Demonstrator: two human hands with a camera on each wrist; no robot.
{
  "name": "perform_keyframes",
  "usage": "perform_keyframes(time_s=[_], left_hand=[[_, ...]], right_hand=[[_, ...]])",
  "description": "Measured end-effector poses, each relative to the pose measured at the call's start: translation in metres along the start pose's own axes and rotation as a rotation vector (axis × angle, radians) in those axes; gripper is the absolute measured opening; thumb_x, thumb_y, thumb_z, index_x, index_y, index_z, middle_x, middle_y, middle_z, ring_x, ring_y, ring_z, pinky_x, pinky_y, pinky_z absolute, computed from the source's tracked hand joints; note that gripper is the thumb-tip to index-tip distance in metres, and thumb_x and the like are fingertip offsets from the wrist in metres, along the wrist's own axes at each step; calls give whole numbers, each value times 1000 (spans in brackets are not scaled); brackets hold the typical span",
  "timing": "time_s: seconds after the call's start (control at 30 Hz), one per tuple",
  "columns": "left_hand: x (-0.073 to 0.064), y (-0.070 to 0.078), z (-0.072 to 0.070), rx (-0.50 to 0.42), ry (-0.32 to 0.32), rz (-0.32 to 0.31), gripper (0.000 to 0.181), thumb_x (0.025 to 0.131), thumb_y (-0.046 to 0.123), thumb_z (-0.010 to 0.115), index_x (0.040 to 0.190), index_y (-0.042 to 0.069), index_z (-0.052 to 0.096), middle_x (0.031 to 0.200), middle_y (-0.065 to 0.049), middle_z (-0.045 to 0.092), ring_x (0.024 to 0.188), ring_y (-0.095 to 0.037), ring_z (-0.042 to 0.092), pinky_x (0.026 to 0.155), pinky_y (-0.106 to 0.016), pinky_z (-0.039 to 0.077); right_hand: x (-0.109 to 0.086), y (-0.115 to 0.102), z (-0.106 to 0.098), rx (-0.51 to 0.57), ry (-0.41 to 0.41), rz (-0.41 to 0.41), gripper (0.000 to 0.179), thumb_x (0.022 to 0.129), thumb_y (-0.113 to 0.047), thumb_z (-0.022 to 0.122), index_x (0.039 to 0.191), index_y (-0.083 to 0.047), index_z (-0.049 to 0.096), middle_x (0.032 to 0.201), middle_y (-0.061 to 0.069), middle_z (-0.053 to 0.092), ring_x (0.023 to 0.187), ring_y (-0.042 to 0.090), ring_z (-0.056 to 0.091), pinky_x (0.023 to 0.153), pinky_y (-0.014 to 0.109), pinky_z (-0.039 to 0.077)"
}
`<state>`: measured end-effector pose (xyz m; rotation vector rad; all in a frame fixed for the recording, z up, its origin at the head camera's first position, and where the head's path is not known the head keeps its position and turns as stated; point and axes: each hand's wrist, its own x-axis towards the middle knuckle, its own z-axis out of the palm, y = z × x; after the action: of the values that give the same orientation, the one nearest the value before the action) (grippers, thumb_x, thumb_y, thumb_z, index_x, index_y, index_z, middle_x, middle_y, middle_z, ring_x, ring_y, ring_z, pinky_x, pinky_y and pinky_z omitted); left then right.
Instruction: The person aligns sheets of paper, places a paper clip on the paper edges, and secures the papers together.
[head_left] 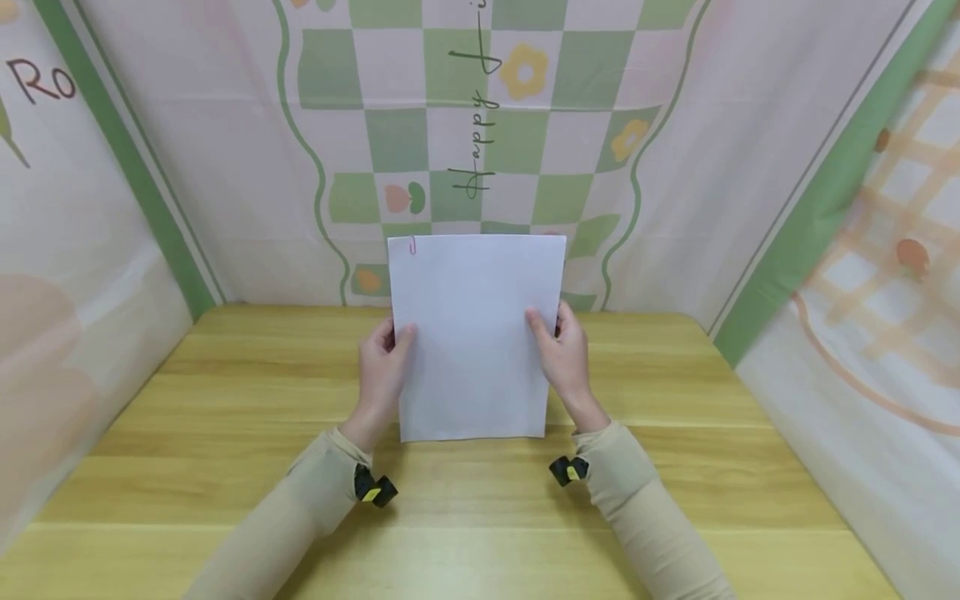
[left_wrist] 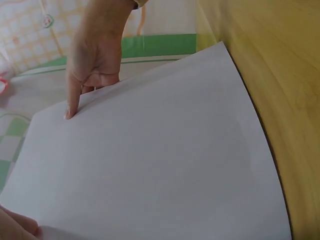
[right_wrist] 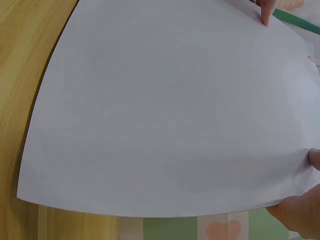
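A white sheet of paper (head_left: 476, 350), perhaps more than one layer, is held tilted up facing me over the table. A pink paper clip (head_left: 412, 246) sits on its top edge near the left corner. My left hand (head_left: 384, 367) grips the left edge, thumb on the front and fingers behind. On the opposite edge my right hand (head_left: 564, 354) pinches the paper the same way, slightly higher. In the left wrist view the right hand (left_wrist: 97, 60) shows its thumb flat on the paper. The right wrist view shows the paper's lower edge close to the tabletop, bowing slightly.
The wooden table (head_left: 465, 517) spreads beneath both forearms. Behind it hangs a cloth backdrop (head_left: 517, 142) with green checks and flowers, and printed cloth walls (head_left: 847, 275) stand on both sides. A small black wrist device (head_left: 375, 487) is strapped to each sleeve.
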<state>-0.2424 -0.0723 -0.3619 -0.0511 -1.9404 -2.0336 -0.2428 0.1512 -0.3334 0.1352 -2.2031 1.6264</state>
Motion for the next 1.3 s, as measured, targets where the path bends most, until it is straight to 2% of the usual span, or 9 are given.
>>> perform_keyframes(time_s=[0.17, 0.3, 0.5, 0.73, 0.87, 1.03, 1.2, 1.3], left_hand=[[-1, -3, 1, 26, -2, -15, 32, 97, 13, 50, 125, -1, 57, 124, -15, 59, 114, -22, 56, 98, -38, 45], [1, -4, 1, 30, 4, -10, 32, 96, 12, 50, 125, -1, 56, 124, -15, 59, 114, -22, 56, 98, -37, 46], [5, -4, 2, 79, -1, -20, 30, 96, 13, 51, 121, 0, 59, 118, -15, 61, 108, -23, 57, 93, -38, 48], [9, -4, 3, 110, -7, -20, 28, 95, 12, 53, 118, -1, 62, 111, -16, 64, 100, -23, 59, 86, -35, 49], [13, -6, 3, 123, -6, -19, 26, 95, 12, 53, 115, -1, 64, 107, -16, 65, 96, -22, 60, 81, -32, 49], [18, -7, 4, 153, -13, -60, 26, 94, 13, 55, 115, 1, 64, 105, -16, 66, 94, -22, 61, 79, -31, 49], [23, -10, 3, 191, -39, -122, 28, 94, 16, 55, 117, 3, 63, 106, -14, 66, 95, -21, 61, 81, -32, 50], [26, -13, 2, 210, -57, -138, 29, 94, 16, 55, 119, 3, 63, 107, -14, 66, 95, -21, 61, 80, -32, 50]], right_hand=[[10, 22, 0, 8, -15, -9, 44, 95, -29, 56, 126, 3, 50, 118, 22, 61, 100, 30, 60, 73, 20, 47], [12, 24, 0, -7, -53, -28, 47, 96, -30, 55, 130, 2, 47, 121, 21, 59, 104, 30, 59, 81, 31, 49], [13, 23, -4, -30, -109, -23, 46, 96, -22, 56, 132, 1, 42, 124, 22, 56, 108, 34, 57, 89, 45, 48], [17, 22, -5, -69, -135, 22, 44, 96, -16, 55, 135, 0, 41, 127, 23, 54, 112, 35, 56, 92, 46, 49], [20, 23, -6, -120, -147, 33, 43, 96, -17, 54, 135, -1, 42, 124, 22, 57, 105, 34, 59, 84, 42, 51], [23, 25, -7, -187, -168, 31, 41, 96, -17, 54, 133, -2, 45, 114, 21, 61, 93, 32, 61, 74, 37, 51], [27, 28, -9, -210, -196, 55, 41, 96, -17, 54, 133, -2, 44, 118, 23, 60, 100, 34, 61, 81, 42, 53], [30, 31, -9, -218, -208, 62, 41, 96, -17, 54, 133, -1, 44, 121, 24, 59, 105, 36, 60, 85, 45, 52]])
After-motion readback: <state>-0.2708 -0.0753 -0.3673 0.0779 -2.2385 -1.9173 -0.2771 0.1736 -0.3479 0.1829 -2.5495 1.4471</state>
